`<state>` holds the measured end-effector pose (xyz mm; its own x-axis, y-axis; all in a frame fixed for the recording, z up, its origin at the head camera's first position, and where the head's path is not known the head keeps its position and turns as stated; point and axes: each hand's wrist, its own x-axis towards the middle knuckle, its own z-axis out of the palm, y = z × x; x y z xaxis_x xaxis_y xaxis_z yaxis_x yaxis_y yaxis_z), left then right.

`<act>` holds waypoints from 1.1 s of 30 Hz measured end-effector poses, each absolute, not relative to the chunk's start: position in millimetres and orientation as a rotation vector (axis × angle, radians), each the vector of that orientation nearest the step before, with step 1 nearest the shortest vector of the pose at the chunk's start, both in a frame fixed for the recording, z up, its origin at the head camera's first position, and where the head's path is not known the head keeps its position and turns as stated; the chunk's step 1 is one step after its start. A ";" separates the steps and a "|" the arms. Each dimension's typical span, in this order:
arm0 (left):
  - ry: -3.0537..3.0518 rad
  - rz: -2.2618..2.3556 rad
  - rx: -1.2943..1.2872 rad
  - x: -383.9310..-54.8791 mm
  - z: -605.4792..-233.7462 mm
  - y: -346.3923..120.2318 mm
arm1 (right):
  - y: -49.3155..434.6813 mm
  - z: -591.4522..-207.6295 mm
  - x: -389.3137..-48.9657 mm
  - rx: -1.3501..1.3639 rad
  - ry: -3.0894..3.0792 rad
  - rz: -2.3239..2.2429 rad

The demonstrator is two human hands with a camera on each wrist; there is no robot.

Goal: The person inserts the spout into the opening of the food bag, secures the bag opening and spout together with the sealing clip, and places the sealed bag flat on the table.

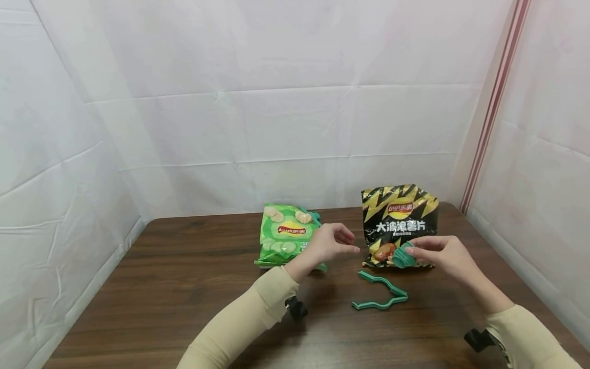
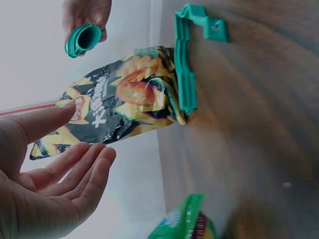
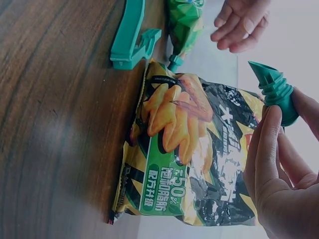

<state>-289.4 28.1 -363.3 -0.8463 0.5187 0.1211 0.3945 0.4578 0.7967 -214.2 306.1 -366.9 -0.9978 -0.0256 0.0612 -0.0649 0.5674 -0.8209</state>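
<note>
My right hand [image 1: 442, 254] pinches a teal pouring spout [image 3: 280, 102] with a slanted tip and ridged body, between thumb and fingers. The spout is in front of the lower part of a black and yellow potato chip bag [image 1: 400, 225], which stands upright. My left hand [image 1: 329, 244] holds nothing; its fingers are loosely bent, in the air between the two bags. In the left wrist view its thumb overlaps the black bag. On the table before that bag lies a teal bag clip [image 1: 400, 297], its two arms spread apart.
A green potato chip bag [image 1: 278, 233] leans back to the left, partly behind my left hand. Another teal piece [image 1: 315, 216] shows at its upper right edge. White cloth walls [image 1: 295, 123] stand close behind and beside the brown wooden table [image 1: 184, 292].
</note>
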 end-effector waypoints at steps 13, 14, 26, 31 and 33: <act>2.672 1.460 0.739 -313.4 -338.3 43.3 | 312.1 -362.1 -214.4 0.079 -2.705 1.485; 2.670 1.474 0.738 -314.7 -336.5 44.8 | 312.8 -361.9 -214.5 0.079 -2.703 1.485; 2.517 1.730 0.722 -325.6 -318.4 64.7 | 318.1 -359.1 -213.5 0.085 -2.695 1.463; 2.546 1.732 0.767 -327.5 -318.4 71.3 | 320.0 -357.9 -212.2 0.078 -2.694 1.451; 2.564 1.732 0.775 -327.1 -320.0 72.8 | 320.6 -357.7 -211.3 0.075 -2.696 1.450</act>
<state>-327.1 72.8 -320.0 -0.8809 0.3640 0.3027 0.4167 0.2928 0.8606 -211.3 320.6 -357.7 -0.9957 -0.0056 0.0928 -0.0805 0.5511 -0.8305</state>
